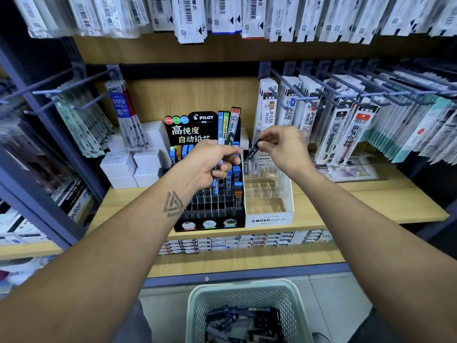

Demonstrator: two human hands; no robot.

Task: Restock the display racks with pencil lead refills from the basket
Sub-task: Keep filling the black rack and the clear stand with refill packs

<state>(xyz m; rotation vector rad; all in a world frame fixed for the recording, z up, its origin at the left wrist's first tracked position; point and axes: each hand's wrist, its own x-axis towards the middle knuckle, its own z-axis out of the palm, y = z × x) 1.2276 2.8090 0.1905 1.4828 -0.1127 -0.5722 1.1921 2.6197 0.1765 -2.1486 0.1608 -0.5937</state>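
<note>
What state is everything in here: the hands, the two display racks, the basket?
Left hand: grips several lead refill packs.
Right hand: pinches one dark refill above the white rack.
Black Pilot rack: partly filled.
White Mono rack: mostly empty.
Basket: holds refills.

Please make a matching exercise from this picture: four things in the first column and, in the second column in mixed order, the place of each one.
Things:
1. basket
2. black Pilot rack
3. clear Mono rack
4. dark refill case

Places:
A. pinched in the right hand
B. on the shelf, right of the black rack
C. on the floor, below the shelf
D. on the shelf, under the left hand

Pairs: 1-C, 2-D, 3-B, 4-A
</note>
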